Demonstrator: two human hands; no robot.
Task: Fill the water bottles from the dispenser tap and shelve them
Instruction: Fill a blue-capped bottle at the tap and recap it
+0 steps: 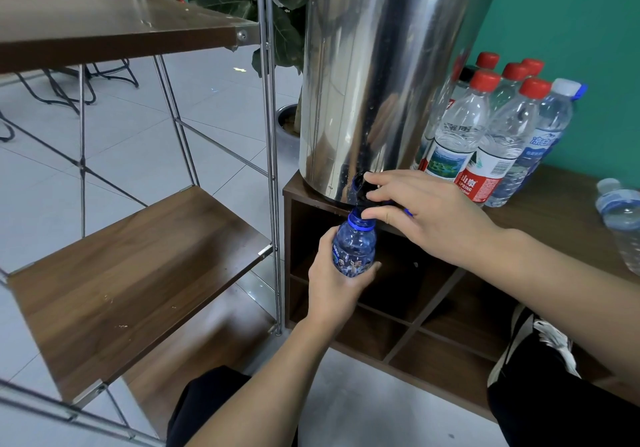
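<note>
A large steel water dispenser (377, 65) stands on a low wooden cabinet (540, 200). Its black tap (362, 190) juts out at the front bottom. My left hand (332, 283) grips a small blue bottle (353, 245) upright, its open neck right under the tap. My right hand (426, 214) reaches over the tap, with thumb and fingers curled round the tap's handle. A bit of blue shows under that hand's fingers.
Several capped bottles (485, 134) stand behind my right hand against the green wall. Another clear bottle (620, 218) stands at the far right. A metal-framed rack with wooden shelves (138, 273) is on the left. The cabinet has open cubbies (408, 308) below.
</note>
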